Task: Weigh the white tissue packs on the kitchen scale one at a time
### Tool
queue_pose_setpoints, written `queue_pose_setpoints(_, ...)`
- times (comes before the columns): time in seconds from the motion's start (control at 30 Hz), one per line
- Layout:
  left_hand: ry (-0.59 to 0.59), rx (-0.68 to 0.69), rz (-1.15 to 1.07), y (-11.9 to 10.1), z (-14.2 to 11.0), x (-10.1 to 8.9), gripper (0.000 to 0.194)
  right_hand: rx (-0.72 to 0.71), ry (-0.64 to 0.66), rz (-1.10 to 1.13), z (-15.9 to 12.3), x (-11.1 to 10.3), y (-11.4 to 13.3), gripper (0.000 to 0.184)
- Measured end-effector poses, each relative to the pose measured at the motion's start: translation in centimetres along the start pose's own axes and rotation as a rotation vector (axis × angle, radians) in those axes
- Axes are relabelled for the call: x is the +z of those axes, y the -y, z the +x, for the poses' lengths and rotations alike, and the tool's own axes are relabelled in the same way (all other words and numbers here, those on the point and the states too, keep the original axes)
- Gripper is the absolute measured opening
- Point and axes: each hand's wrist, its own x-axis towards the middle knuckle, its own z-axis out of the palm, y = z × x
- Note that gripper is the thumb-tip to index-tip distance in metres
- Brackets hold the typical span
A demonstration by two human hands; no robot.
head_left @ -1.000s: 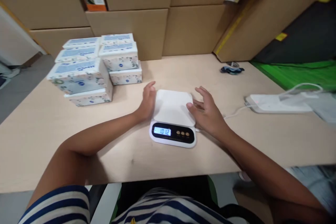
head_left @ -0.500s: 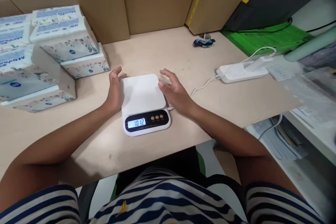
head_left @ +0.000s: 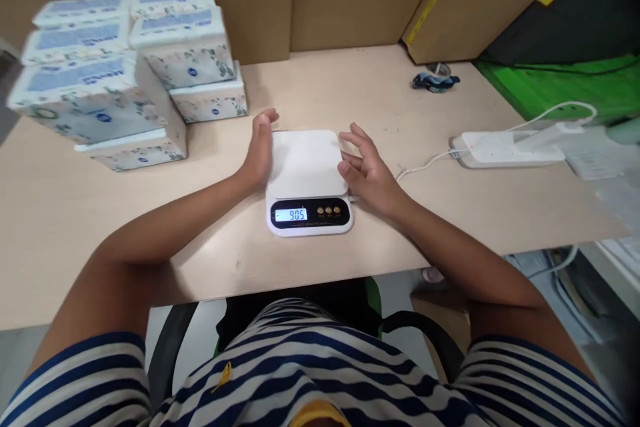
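A white digital kitchen scale (head_left: 306,165) lies on the desk in front of me. Its lit display reads about -90.5, and three gold buttons sit to the right of it. My left hand (head_left: 261,150) stands on edge along the scale's left side, fingers stretched away from me and partly hidden behind the thumb. At the right side is my right hand (head_left: 369,170), its fingers apart and its thumb close to the platform's edge. Whether either hand presses on the scale I cannot tell. Nothing lies on the platform.
Several tissue packs (head_left: 115,90) are stacked at the left of the desk (head_left: 215,267). A white power strip (head_left: 510,150) with a cable lies to the right. Cardboard boxes (head_left: 345,0) line the back; a dark blue cloth band (head_left: 435,82) lies before them.
The view has turned, so the desk items appear further right. The scale's reading has gone from about -101.2 to -90.5. My hands have stayed at the scale's sides.
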Motion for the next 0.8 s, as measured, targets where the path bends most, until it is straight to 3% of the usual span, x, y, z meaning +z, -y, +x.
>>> queue_pose_setpoints(0.23, -0.046, -0.137, 0.063, -1.6, -0.9, 0.1, 0.069, -0.044, 0.042, -0.059, 0.3, 1.1, -1.1, 0.099)
queue_pose_setpoints(0.47, -0.032, -0.216, 0.011, -3.2, -1.9, -0.3, 0.06, -0.061, 0.01, -0.318, 0.3, 1.6, -1.7, 0.103)
queue_pose_setpoints(0.6, -0.018, -0.224, 0.003, -3.9, -2.4, -0.8, 0.059, -0.069, 0.016, -0.438, 0.3, 1.7, -1.5, 0.092)
queue_pose_setpoints(0.8, -0.005, -0.21, -0.013, -3.7, -2.6, -1.3, 0.058, -0.201, 0.015, -0.555, 0.6, 1.7, -2.0, 0.079)
